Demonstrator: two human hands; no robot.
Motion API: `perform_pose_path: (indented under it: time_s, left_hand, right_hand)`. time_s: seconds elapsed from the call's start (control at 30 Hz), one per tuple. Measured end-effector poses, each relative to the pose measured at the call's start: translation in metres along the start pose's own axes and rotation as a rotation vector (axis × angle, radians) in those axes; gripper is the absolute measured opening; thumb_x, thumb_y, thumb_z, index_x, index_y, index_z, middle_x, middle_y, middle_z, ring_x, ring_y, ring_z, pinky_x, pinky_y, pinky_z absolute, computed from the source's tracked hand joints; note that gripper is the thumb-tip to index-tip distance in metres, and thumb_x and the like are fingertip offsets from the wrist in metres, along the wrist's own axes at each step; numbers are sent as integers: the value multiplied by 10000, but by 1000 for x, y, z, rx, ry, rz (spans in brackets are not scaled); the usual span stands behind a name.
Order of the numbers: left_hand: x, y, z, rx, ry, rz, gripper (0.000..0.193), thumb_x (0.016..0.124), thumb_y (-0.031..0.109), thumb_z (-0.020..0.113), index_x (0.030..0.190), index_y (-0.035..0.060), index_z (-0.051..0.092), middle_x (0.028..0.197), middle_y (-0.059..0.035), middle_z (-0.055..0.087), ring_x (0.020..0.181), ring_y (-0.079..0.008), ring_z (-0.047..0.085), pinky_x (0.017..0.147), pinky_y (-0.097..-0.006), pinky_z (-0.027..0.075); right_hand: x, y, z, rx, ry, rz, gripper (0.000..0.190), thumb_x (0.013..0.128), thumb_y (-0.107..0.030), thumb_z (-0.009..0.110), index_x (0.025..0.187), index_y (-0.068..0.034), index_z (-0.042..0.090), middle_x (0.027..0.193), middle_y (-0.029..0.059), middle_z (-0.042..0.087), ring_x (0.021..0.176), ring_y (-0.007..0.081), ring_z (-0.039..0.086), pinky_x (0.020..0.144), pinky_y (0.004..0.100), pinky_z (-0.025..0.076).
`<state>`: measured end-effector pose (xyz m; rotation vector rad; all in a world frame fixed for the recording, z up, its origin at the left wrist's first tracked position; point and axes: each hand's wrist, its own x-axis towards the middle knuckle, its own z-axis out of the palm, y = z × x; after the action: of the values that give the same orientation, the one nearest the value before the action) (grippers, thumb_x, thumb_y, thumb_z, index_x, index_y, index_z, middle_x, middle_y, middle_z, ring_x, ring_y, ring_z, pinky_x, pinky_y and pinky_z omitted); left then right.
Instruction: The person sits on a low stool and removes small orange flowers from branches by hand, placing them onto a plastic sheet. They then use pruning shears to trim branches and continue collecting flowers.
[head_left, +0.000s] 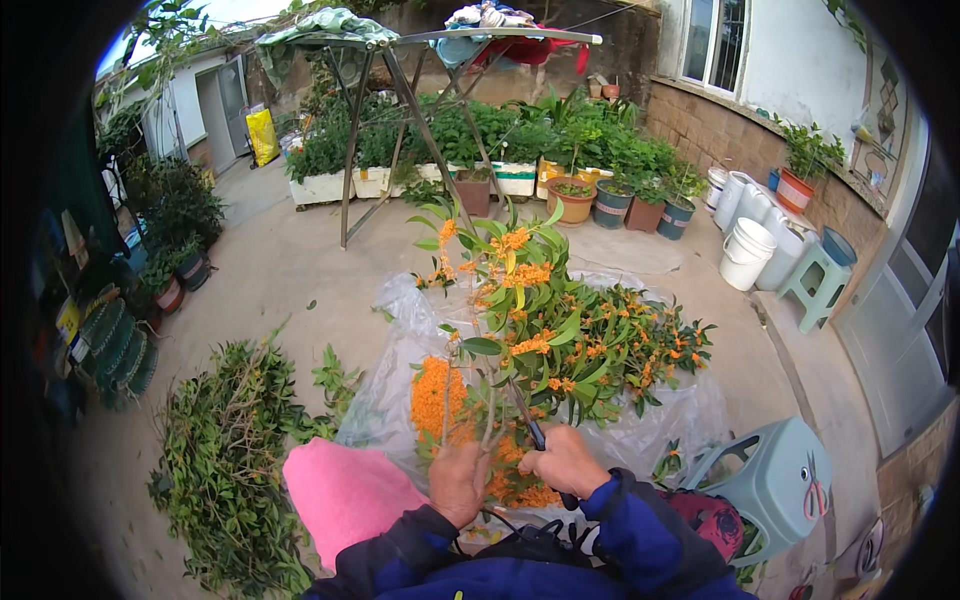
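My left hand (456, 480) grips the bare lower stems of an upright osmanthus branch (525, 300), which bears green leaves and clusters of small orange blossoms. My right hand (564, 461) is closed around a dark-handled cutting tool (537, 433), its slender metal end pointing up beside the branch's stems. Whether its blades touch a stem cannot be told. Below and beyond my hands, a heap of loose orange blossoms (439, 397) lies on a clear plastic sheet (375, 405). More flowering cut branches (645, 337) are piled on the sheet's right part.
At left lies a heap of leafy cuttings (225, 465), near a pink cloth (349, 487) over my knee. Scissors (814, 487) rest on a blue-grey plastic stool (780, 472) at right. Farther off stand a drying rack (405, 90), potted plants (574, 202) and a white bucket (748, 253).
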<state>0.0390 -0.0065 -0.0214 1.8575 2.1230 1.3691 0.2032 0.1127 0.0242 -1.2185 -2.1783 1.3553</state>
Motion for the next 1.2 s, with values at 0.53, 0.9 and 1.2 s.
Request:
perform_pose_path:
  time_s: [0.53, 0.9, 1.2]
  left_hand:
    - [-3, -14, -2, 133, -59, 206, 83, 842, 63, 620, 872, 73, 543, 669, -118, 533, 641, -347, 559, 674, -455, 397]
    - [-4, -15, -11, 195, -119, 268, 94, 822, 50, 588, 882, 71, 518, 696, -95, 539, 668, -317, 568, 683, -432, 391]
    - [-11, -21, -7, 227, -175, 303, 120, 810, 27, 594, 896, 65, 519, 713, -97, 545, 674, -315, 573, 682, -428, 402]
  right_hand:
    - [-3, -28, -26, 372, -240, 328, 148, 837, -119, 698, 819, 13, 632, 782, 92, 699, 663, 181, 687, 585, 331, 539]
    - [-4, -21, -32, 477, -335, 299, 184, 852, -168, 709, 846, -23, 596, 743, 76, 659, 640, 183, 682, 497, 322, 484]
    - [-4, -16, -23, 526, -254, 319, 137, 856, -113, 698, 820, -26, 598, 689, 54, 623, 581, 166, 636, 500, 321, 466]
